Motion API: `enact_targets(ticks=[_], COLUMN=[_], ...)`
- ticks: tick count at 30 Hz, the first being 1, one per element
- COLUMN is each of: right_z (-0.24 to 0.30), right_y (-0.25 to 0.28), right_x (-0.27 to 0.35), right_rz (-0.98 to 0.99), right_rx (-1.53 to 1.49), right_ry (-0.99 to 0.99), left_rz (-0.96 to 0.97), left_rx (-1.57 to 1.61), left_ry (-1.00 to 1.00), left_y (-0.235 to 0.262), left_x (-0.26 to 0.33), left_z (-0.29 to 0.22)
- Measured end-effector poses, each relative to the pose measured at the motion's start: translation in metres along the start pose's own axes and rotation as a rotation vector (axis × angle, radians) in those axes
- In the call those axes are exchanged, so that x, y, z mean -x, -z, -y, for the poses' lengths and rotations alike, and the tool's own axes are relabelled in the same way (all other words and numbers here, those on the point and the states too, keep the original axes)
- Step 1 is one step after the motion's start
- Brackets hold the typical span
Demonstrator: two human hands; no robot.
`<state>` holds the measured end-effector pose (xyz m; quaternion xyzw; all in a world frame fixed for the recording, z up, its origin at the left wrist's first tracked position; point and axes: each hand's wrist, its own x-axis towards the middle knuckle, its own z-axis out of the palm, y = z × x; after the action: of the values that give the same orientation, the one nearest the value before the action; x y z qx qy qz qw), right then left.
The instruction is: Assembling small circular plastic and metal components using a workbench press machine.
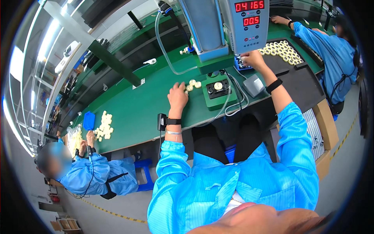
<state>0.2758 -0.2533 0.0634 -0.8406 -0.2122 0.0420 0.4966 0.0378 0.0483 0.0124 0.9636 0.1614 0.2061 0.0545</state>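
My left hand [178, 96] rests palm down on the green bench, fingers stretched out and slightly apart, beside several cream round plastic parts [189, 88]. Its fingertips are close to the nearest of them. My right hand [253, 59] is at a small blue tray [244, 67] holding small metal pieces, its fingers pinched together; whatever is between them is too small to make out. Between my hands stands a bench press [212, 58] with a green base. One cream round part [218, 86] sits in the black fixture [210, 93] under the press head.
A control box [249, 37] with red digits is mounted beside the press. Right of it lie a grey box [254, 85] with a cable and a black tray [302, 84] with many cream rings [286, 54]. Two co-workers sit at the bench, one each side.
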Motion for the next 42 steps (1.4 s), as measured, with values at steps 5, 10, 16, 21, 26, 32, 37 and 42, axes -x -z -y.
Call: enact_targets(ticks=[5,10,16,21,26,32,37,42], right_z=[0.052,0.064,0.077,0.091,0.095,0.105,0.077,0.000], right_y=[-0.032,-0.062,-0.070,-0.062,-0.056,-0.057,-0.043,-0.025], right_x=[0.065,0.099,0.107,0.117,0.127,0.137,0.125,0.129], right_rz=[0.232,0.343,0.416,0.420,0.392,0.295,0.140,-0.125], right_rx=[-0.851,-1.233,-1.373,-1.434,-1.414,-1.174,-0.289,0.545], right_ry=[-0.195,-0.240,-0.194,-0.136,-0.115,0.010,0.332,0.351], left_rz=[-0.047,-0.056,-0.158,-0.224,-0.225,-0.222,-0.215,-0.225], left_rx=[0.059,0.136,0.207,0.149,0.137,0.139,0.139,0.139], left_ry=[-0.029,0.062,0.109,0.063,0.043,0.034,0.037,0.020], left_y=[-0.017,0.003,0.003,-0.002,0.002,-0.001,0.001,0.002], left_x=[0.010,0.046,0.073,0.076,0.076,0.075,0.076,0.076], left_z=[0.008,-0.009,-0.011,-0.012,-0.014,-0.012,-0.012,-0.016])
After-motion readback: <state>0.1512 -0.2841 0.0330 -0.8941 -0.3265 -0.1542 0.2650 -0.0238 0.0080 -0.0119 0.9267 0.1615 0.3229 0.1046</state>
